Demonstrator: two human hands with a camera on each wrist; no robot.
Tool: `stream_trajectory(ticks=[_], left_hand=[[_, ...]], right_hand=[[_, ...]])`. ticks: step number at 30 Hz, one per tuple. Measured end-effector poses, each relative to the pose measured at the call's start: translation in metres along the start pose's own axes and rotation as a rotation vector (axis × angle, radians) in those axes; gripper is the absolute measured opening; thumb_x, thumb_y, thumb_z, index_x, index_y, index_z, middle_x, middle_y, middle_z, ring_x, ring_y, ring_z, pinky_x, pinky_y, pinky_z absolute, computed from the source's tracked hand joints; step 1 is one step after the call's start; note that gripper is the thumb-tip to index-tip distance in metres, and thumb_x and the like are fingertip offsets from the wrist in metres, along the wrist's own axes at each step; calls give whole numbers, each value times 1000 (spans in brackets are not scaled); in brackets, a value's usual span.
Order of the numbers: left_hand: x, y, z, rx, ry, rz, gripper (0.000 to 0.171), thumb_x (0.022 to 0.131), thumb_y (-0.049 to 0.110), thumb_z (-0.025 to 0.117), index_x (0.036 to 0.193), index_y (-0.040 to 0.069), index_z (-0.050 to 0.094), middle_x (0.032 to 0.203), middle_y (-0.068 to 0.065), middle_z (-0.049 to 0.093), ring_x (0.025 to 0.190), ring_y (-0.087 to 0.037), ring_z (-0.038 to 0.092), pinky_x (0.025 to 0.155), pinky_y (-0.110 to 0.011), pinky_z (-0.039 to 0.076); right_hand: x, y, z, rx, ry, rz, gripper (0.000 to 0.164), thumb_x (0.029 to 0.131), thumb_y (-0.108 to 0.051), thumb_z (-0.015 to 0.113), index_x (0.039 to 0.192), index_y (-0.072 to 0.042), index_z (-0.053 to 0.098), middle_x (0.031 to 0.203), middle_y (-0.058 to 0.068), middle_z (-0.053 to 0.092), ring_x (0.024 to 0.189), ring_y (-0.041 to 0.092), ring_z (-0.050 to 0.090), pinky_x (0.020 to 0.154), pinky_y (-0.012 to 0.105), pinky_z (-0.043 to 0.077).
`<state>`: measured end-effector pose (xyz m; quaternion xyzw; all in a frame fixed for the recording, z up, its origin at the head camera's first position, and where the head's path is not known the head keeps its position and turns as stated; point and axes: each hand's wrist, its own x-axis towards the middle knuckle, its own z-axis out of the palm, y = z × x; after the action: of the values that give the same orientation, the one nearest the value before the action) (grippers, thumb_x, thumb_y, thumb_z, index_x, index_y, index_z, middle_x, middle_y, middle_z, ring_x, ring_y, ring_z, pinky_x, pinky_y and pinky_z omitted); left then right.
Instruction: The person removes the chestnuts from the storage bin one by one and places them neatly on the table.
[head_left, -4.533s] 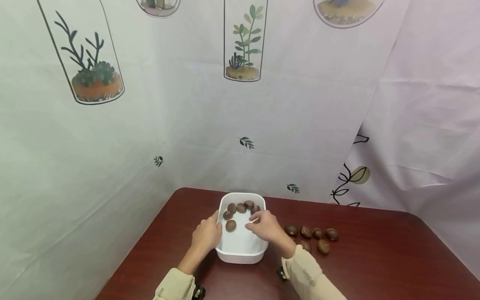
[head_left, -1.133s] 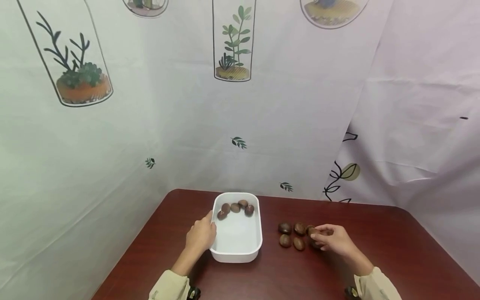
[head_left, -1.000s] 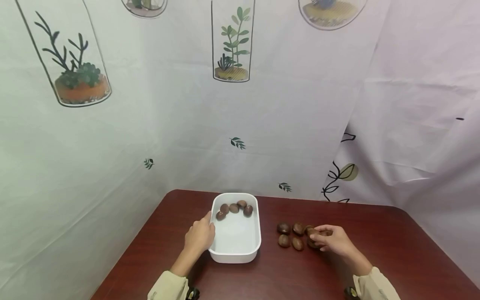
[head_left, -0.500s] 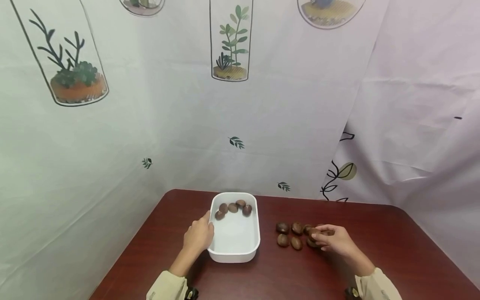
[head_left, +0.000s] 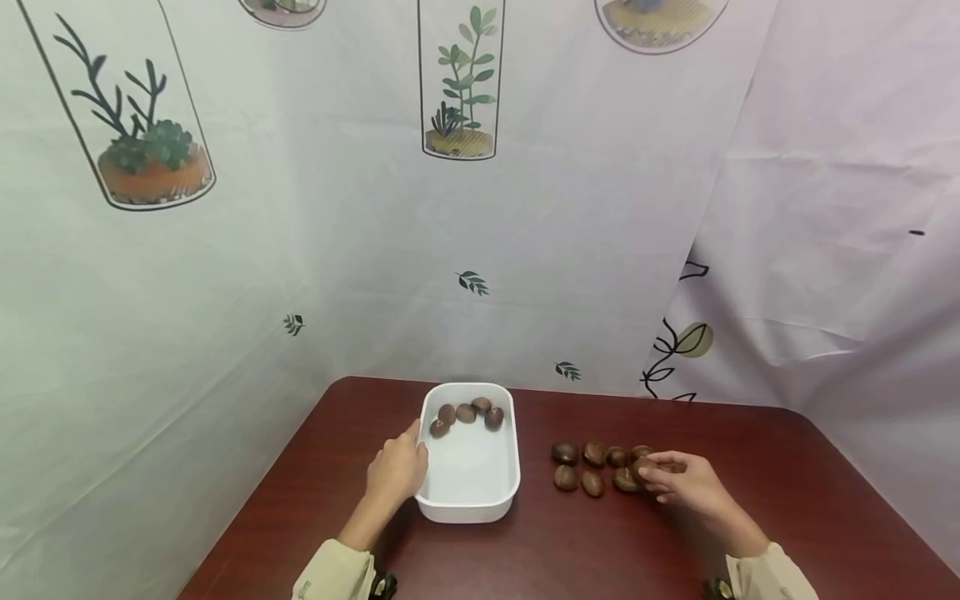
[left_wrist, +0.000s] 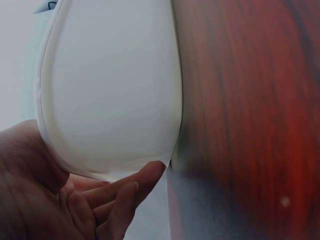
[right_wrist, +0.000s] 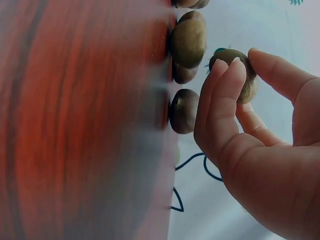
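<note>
In the head view a white rectangular plastic box [head_left: 465, 512] stands left of centre, with several brown chestnuts [head_left: 466, 413] at its far end. My left hand [head_left: 396, 468] holds the box's left side; in the left wrist view its fingers [left_wrist: 150, 177] lie against the outer wall. More chestnuts [head_left: 592, 483] lie in two rough rows on the table to the right. My right hand [head_left: 693, 483] is at the right end of these rows, pinching a chestnut [right_wrist: 247, 92] between thumb and fingers. In the right wrist view that chestnut looks raised off the table.
The dark red wooden table [head_left: 525, 558] has rounded far corners. A pale cloth [head_left: 375, 250] printed with plants in jars hangs close behind it and along the left side. The box and the chestnut rows stand apart on the table.
My right hand has left the box for the rows; a chestnut from the box's middle is gone. Lately this hand shifted slightly right with its chestnut, uncovering another. My left hand stayed on the box.
</note>
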<state>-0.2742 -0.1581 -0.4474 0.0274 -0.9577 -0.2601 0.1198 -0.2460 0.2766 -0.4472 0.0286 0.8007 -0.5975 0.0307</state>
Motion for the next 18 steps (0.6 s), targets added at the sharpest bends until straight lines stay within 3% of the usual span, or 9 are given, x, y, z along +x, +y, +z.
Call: stream_trajectory(ticks=[18], left_hand=[[-1,2,-1,-6,1,2,48,96,18,54,143,4,52,119,-25,66,91,-43,68,68,-58,52]], right_hand=[[-1,11,-7,-17,27,60,45,87,-8,73,118,18,54,91,12,73,78,22,72,65,34,57]])
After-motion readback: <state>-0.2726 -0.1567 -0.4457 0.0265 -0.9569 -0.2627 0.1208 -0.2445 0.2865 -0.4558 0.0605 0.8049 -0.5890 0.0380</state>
